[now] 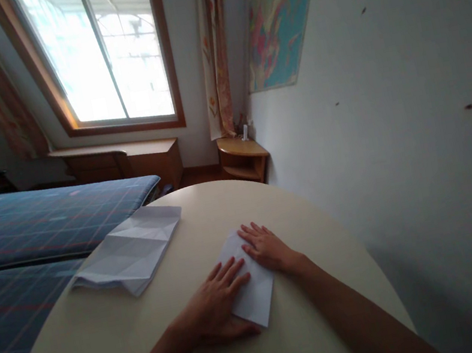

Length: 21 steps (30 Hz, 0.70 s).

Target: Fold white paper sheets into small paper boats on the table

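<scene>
A folded sheet of white paper (257,297) lies flat on the round cream table (332,305), in front of me. My left hand (219,304) rests on its left side with the fingers stretched out and the thumb along the near edge. On the paper's upper right part lies my right hand (267,247), its fingers extended and pressing flat. Both palms face down, and neither hand is closed around anything. Parts of the paper are hidden under the hands.
Creased white paper sheets (128,250) lie at the table's left edge. Left of the table is a bed with a blue plaid mattress (43,219). A white wall (421,168) stands on the right. Beyond are a desk (158,147) and a corner shelf (242,148).
</scene>
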### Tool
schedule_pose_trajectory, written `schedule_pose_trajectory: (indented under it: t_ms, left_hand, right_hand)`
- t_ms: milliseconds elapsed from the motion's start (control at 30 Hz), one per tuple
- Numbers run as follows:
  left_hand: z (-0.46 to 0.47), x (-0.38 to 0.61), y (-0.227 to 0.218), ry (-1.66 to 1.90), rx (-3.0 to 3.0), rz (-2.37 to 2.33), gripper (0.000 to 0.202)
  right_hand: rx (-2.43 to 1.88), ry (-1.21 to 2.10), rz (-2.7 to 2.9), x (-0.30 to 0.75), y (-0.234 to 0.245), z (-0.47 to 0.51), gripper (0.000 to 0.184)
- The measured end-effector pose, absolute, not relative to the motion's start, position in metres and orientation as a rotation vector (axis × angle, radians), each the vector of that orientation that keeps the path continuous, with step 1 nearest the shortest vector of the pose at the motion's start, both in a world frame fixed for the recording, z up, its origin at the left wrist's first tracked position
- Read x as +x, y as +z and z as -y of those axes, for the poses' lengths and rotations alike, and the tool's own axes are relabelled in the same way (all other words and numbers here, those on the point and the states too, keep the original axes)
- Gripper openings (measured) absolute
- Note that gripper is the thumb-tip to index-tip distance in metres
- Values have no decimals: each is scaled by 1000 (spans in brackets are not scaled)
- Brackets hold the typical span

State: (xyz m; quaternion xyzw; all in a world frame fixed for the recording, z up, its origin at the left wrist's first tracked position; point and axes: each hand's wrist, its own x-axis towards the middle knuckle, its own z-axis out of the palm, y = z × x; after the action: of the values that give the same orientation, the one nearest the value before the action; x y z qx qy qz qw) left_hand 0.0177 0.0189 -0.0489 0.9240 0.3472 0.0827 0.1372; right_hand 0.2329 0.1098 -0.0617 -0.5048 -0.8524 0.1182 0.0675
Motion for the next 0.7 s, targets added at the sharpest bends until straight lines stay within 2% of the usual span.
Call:
schedule_pose_trajectory:
  t_ms: [133,300,500,700]
  left_hand:
    - [-26,14,-51,261,2664,-1006,89]
    - [-38,0,-54,256,2673,-1111,88]
    - [-32,-4,-55,255,2734,-1070,92]
    - [-26,3,-51,279,2770,-1079,64]
  right_hand:
    - [-1459,247,2552,236,-59,-103,53]
    - [-1252,432,2691,240,-56,-91,57]
    - [-1387,420,2667,245,-58,-93,62]
    - [-1341,420,2635,245,-58,-91,58]
